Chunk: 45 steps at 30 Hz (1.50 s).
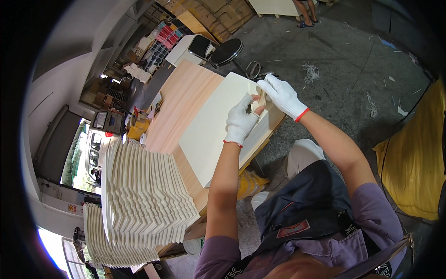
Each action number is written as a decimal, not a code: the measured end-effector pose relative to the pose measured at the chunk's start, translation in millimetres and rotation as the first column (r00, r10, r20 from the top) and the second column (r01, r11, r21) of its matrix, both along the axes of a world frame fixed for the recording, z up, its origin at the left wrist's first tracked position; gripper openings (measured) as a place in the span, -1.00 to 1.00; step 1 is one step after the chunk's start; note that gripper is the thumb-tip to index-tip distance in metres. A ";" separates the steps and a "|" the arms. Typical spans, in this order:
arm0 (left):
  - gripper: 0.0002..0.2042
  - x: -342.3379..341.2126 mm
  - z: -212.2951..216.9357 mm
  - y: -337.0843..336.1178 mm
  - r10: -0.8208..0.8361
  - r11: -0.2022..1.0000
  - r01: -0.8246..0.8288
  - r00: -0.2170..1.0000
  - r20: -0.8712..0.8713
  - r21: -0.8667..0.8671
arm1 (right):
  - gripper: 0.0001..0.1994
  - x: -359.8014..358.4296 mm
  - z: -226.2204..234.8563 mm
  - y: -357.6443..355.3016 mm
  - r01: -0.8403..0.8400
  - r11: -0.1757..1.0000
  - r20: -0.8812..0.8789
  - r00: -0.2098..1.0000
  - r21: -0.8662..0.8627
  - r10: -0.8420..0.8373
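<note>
A large cream sheet (209, 130) lies on the wooden table in front of me. At its far right end, a narrow cream strip (262, 100) stands up between my hands; whether it is a folded edge of the sheet or a separate piece, I cannot tell. My left hand (241, 120), in a white glove with bare thumb and fingertip, has its fingers curled around the near side of the strip. My right hand (281, 95), in a white glove with a red cuff, closes over the strip from the far right. Its fingertips are partly hidden.
Stacks of cream folded sheets (144, 195) cover the near left of the wooden table (179, 95). A yellow box (138, 124) of tools stands beyond them. Past the table is a black stool (226, 52). Yellow sheeting (413, 153) hangs at right; a person's legs (306, 11) show far off.
</note>
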<state>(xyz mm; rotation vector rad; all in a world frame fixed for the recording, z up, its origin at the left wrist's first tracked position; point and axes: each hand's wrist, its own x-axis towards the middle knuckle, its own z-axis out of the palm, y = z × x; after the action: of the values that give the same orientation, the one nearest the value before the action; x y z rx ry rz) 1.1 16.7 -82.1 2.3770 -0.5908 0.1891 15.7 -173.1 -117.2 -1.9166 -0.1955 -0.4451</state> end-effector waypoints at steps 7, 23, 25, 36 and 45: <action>-0.65 -4.0 9.7 -3.8 0.033 0.999 -0.032 0.991 -0.126 0.010 | -0.49 -1.7 1.5 -1.1 0.006 1.000 -0.023 1.000 0.016 -0.006; -0.56 -12.3 13.0 -14.6 0.049 0.963 -0.073 0.994 0.098 0.258 | -0.42 -20.4 11.2 -46.0 0.012 0.743 0.052 0.998 -0.669 0.030; -0.59 -1.2 16.3 -18.0 0.087 0.944 -0.122 0.989 0.123 0.307 | -0.47 -19.6 18.5 -45.1 0.066 0.686 0.150 0.987 -0.724 0.063; -0.66 13.0 0.1 -2.4 -0.028 0.998 0.030 0.999 -0.041 0.050 | -0.55 -11.1 12.5 -16.2 -0.101 0.987 -0.123 0.989 -0.123 0.086; -0.64 5.1 6.1 -8.2 -0.070 0.997 0.066 0.989 -0.134 -0.036 | -0.55 -12.2 -1.7 -9.1 0.013 0.999 -0.018 1.000 -0.046 -0.014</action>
<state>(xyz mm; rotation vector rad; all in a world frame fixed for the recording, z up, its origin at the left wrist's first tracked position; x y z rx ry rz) 6.2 8.6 -76.0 2.3137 -0.5986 0.0071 3.6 -182.3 -118.9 -1.9674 -0.1821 -0.4353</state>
